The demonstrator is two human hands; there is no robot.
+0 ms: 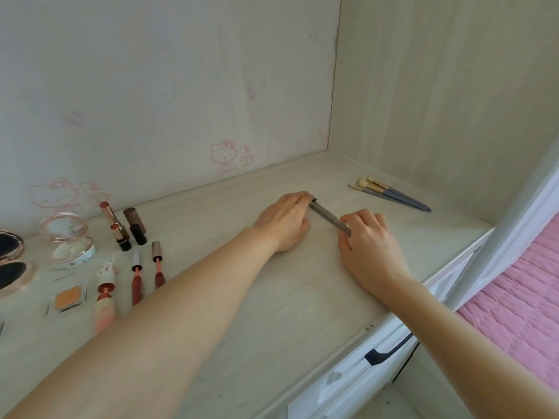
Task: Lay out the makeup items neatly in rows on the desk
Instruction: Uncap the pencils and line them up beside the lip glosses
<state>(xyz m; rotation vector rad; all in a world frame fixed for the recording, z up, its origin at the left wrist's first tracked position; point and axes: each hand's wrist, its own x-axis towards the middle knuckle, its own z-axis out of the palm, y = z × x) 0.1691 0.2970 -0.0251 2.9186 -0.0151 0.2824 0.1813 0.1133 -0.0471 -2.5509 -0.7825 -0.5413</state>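
A slim grey makeup pencil [326,213] lies slanted on the pale desk [272,297] between my two hands. My left hand [284,220] holds its far end with curled fingertips. My right hand [367,240] pinches its near end. Three blue-handled brushes [393,195] lie together at the far right. On the left stand two lipsticks [116,226] and a dark tube [136,226]. Two lip glosses [136,275] lie open in front of them, beside a patterned tube [106,293], an orange eyeshadow pan [68,299] and round compacts [71,237].
A wall with pink cartoon stickers [225,155] backs the desk, and a side panel [438,101] closes it on the right. A white drawer with a black handle [387,352] sits under the front edge. A pink cover [520,300] lies to the right.
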